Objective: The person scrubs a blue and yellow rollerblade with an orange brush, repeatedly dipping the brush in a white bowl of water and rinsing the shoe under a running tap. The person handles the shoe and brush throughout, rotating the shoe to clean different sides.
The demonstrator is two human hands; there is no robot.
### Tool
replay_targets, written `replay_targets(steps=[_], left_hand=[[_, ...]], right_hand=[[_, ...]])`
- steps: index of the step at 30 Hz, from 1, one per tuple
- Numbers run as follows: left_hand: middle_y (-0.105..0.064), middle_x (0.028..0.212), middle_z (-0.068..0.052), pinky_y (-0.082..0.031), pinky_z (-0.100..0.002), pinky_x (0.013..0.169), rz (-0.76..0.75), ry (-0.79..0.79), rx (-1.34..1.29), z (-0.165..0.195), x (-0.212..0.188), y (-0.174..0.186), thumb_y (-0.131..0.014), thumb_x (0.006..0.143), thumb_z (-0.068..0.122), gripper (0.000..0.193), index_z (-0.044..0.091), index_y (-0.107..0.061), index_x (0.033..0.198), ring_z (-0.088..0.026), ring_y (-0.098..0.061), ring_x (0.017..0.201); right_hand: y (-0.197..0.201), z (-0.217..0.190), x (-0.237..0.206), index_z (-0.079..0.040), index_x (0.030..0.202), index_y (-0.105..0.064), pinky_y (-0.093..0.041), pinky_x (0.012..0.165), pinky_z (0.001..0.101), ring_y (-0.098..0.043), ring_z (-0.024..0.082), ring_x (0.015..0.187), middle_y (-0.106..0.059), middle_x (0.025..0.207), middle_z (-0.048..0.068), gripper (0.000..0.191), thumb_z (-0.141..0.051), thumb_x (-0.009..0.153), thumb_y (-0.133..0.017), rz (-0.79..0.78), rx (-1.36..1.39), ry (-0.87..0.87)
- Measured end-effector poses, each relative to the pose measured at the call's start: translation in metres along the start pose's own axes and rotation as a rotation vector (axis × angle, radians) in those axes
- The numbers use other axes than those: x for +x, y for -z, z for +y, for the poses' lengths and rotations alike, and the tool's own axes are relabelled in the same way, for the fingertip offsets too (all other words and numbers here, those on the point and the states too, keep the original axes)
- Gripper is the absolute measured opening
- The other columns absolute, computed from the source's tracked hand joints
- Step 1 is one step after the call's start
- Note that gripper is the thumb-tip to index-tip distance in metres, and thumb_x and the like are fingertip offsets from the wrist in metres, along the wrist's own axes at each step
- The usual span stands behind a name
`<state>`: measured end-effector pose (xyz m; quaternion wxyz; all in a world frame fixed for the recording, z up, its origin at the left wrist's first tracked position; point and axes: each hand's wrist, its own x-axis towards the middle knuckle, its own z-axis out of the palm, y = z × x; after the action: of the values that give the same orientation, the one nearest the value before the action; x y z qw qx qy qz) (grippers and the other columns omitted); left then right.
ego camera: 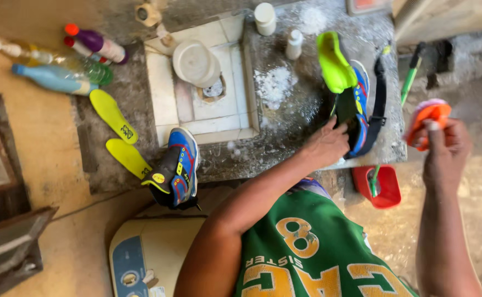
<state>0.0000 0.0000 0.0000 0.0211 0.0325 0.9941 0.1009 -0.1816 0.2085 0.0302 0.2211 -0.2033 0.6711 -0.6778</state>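
Note:
My left hand [326,146] grips a blue and black sports shoe [356,104] with a neon green sole, tipped on its side on the grey concrete counter [301,118]. My right hand [444,144] is raised to the right of the counter, shut on an orange scrubbing brush [427,118]. The brush is apart from the shoe. A matching second shoe [176,171] rests at the counter's near edge, to the left. Two yellow insoles [113,115] [127,157] lie beside it.
A white tiled basin [166,93] holds a white round lid [196,61]. White powder [274,85] is scattered near two white bottles [264,18]. Several coloured bottles [59,66] lie far left. A red tub [381,187] sits below the counter, a green toothbrush [411,77] to the right.

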Motion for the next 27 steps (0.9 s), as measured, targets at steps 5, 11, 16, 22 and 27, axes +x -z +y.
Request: replay_targets(steps=[5,11,16,22,27], left_hand=[[-0.058,0.142,-0.008,-0.023,-0.059,0.123,0.123,0.045,0.074,0.026,-0.006,0.074,-0.065,0.083,0.020,0.034,0.014,-0.072,0.116,-0.032,-0.040,0.147],[-0.049,0.152,-0.015,-0.032,-0.052,0.121,0.355,0.473,-0.567,0.012,-0.129,0.127,-0.074,0.088,0.029,0.054,0.010,-0.060,0.137,-0.036,-0.043,0.146],[-0.066,0.129,-0.015,-0.050,-0.044,0.103,0.621,0.968,-0.474,-0.010,-0.284,0.140,-0.077,0.093,0.025,0.044,0.008,-0.063,0.130,-0.035,-0.062,0.123],[-0.067,0.113,-0.014,-0.050,-0.049,0.094,0.704,1.551,-0.069,-0.017,-0.455,0.136,-0.076,0.087,0.027,0.035,0.008,-0.064,0.114,-0.037,-0.061,0.110],[-0.063,0.104,-0.021,-0.048,-0.051,0.087,0.627,1.608,-0.027,-0.040,-0.533,0.103,-0.079,0.084,0.041,0.053,0.000,-0.062,0.112,-0.042,-0.058,0.103]], right_hand=[[-0.044,-0.037,-0.046,-0.001,0.119,-0.056,-0.050,0.082,0.0258,-0.061,0.009,0.086,-0.064,0.099,0.006,0.013,-0.008,0.114,-0.064,0.025,-0.151,-0.095],[-0.109,-0.105,-0.084,-0.002,0.129,-0.051,-0.052,0.098,0.0246,-0.065,0.010,0.105,-0.065,0.117,0.008,0.026,-0.008,0.108,-0.065,-0.122,-0.041,0.095],[-0.182,-0.125,-0.087,0.003,0.122,-0.060,-0.051,0.090,0.0290,-0.065,0.017,0.097,-0.067,0.107,0.012,0.026,-0.010,0.102,-0.071,-0.447,-0.347,0.180],[-0.306,-0.073,-0.097,0.001,0.123,-0.059,-0.055,0.073,0.0440,-0.071,0.035,0.084,-0.072,0.095,0.020,0.052,-0.036,0.091,-0.075,-0.691,-0.842,0.099],[-0.382,0.013,-0.130,-0.002,0.123,-0.058,-0.055,0.072,0.0529,-0.069,0.045,0.085,-0.071,0.096,0.025,0.057,-0.048,0.090,-0.071,-0.806,-1.152,0.168]])
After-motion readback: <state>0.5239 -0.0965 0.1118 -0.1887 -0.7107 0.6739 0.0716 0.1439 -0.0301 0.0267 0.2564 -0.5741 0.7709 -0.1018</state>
